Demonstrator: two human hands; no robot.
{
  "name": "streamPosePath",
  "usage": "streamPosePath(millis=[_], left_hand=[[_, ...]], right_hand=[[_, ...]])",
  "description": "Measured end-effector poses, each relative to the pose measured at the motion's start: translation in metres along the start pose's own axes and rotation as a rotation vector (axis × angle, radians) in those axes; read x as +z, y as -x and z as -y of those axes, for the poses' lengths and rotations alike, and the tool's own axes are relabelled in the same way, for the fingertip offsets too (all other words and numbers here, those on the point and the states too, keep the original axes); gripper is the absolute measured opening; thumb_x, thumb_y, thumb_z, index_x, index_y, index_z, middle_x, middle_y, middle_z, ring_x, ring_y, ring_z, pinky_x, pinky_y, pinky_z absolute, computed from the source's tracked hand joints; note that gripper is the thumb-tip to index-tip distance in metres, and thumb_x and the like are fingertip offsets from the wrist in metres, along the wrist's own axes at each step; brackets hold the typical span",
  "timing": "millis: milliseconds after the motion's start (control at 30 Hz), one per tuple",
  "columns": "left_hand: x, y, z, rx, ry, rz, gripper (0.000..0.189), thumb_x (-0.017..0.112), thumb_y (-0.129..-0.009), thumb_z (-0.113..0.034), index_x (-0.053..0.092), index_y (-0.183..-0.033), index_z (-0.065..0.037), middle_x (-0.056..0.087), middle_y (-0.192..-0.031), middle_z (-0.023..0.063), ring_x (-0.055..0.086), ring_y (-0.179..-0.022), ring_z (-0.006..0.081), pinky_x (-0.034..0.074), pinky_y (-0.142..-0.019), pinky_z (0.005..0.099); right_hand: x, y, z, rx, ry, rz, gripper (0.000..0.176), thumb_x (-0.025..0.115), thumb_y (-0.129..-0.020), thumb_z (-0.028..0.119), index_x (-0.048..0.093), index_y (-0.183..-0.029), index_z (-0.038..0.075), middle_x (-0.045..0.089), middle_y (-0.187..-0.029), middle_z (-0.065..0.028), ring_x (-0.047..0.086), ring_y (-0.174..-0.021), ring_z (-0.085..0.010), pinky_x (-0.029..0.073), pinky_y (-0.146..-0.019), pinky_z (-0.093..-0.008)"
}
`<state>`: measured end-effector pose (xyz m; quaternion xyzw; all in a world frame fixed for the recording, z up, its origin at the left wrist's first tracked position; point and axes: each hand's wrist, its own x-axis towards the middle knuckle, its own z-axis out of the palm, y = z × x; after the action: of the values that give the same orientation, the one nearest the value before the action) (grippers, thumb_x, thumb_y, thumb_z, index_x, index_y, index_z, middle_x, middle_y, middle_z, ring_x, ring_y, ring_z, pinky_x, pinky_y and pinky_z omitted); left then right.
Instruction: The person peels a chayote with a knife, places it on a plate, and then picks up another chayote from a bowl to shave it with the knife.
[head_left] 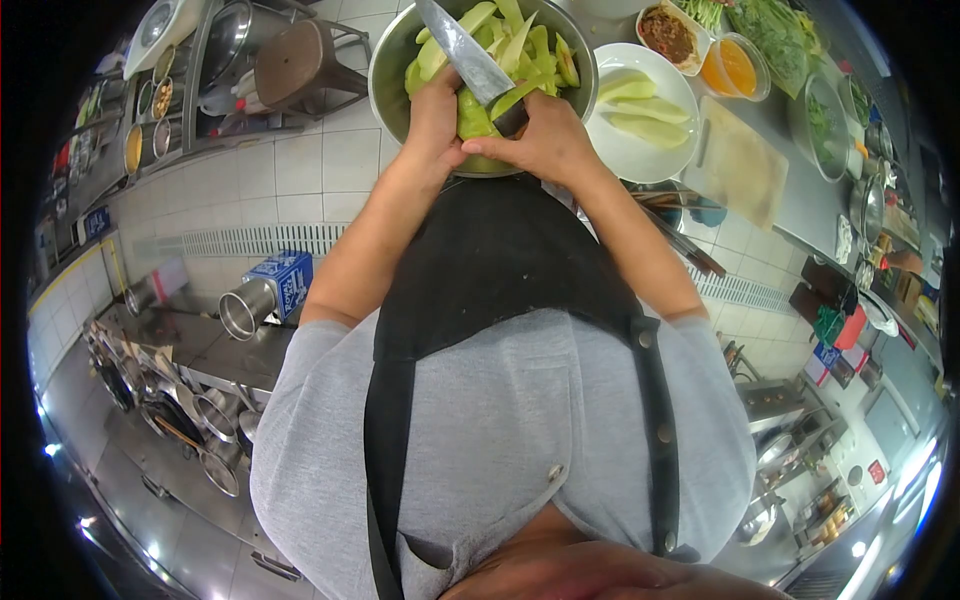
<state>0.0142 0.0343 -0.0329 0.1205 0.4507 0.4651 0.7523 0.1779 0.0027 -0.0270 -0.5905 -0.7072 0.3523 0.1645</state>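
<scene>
Over a steel bowl (380, 95), both of my hands are close together. My right hand (550, 138) is wrapped around the dark handle of a knife (465, 50), its broad blade slanting up and left across the bowl. My left hand (432, 125) is closed on a green vegetable (475, 118), partly hidden by the fingers; its exact kind I cannot tell. The blade's handle end lies right at this vegetable, and my right thumb reaches to its near side. Green strips and peelings (515, 35) fill the bowl behind the hands.
Right of the bowl stands a white plate (600, 150) with several pale green peeled pieces (645, 110), beside a cutting board (740, 165). Farther back are an orange-filled container (728, 68), a tub of brown paste (670, 35) and leafy greens (775, 40). A brown stool (290, 65) stands left.
</scene>
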Motion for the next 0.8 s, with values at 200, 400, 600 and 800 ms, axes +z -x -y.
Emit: streamPosePath(millis=[200, 400, 600, 800], left_hand=[[-0.021, -0.024, 0.016, -0.068, 0.095, 0.019, 0.029, 0.056, -0.103, -0.02, 0.068, -0.119, 0.002, 0.07, -0.099, 0.0097, 0.067, -0.093, 0.0226, 0.057, -0.086, 0.0378], [-0.045, -0.024, 0.019, 0.183, -0.097, 0.046, 0.026, 0.059, -0.105, -0.022, 0.061, -0.124, -0.004, 0.07, -0.11, 0.0082, 0.067, -0.103, 0.0207, 0.055, -0.091, 0.0408], [-0.064, -0.006, -0.009, 0.16, 0.073, 0.03, 0.018, 0.072, -0.1, -0.019, 0.06, -0.11, -0.01, 0.071, -0.109, 0.0048, 0.069, -0.1, 0.0172, 0.057, -0.09, 0.0381], [-0.064, 0.002, -0.002, 0.185, 0.15, 0.061, 0.017, 0.073, -0.099, -0.017, 0.06, -0.108, -0.009, 0.071, -0.109, 0.0065, 0.07, -0.1, 0.0191, 0.061, -0.09, 0.0353]], right_hand=[[0.025, 0.0, 0.002, -0.077, -0.14, -0.043, 0.085, 0.072, -0.081, 0.074, 0.07, -0.111, -0.006, 0.073, -0.092, -0.0238, 0.072, -0.088, -0.0399, 0.056, -0.08, -0.0473], [0.015, 0.001, -0.016, 0.048, -0.247, -0.013, 0.074, 0.069, -0.091, 0.067, 0.071, -0.108, -0.005, 0.071, -0.08, -0.0163, 0.069, -0.068, -0.0277, 0.055, -0.066, -0.0383], [0.006, -0.014, -0.039, 0.255, -0.456, 0.168, 0.074, 0.066, -0.092, 0.07, 0.072, -0.101, -0.003, 0.068, -0.074, -0.0076, 0.068, -0.069, -0.019, 0.053, -0.066, -0.0323], [-0.001, -0.013, -0.017, 0.07, -0.385, -0.082, 0.084, 0.08, -0.077, 0.07, 0.068, -0.119, -0.002, 0.073, -0.088, -0.0155, 0.072, -0.082, -0.0266, 0.056, -0.077, -0.0367]])
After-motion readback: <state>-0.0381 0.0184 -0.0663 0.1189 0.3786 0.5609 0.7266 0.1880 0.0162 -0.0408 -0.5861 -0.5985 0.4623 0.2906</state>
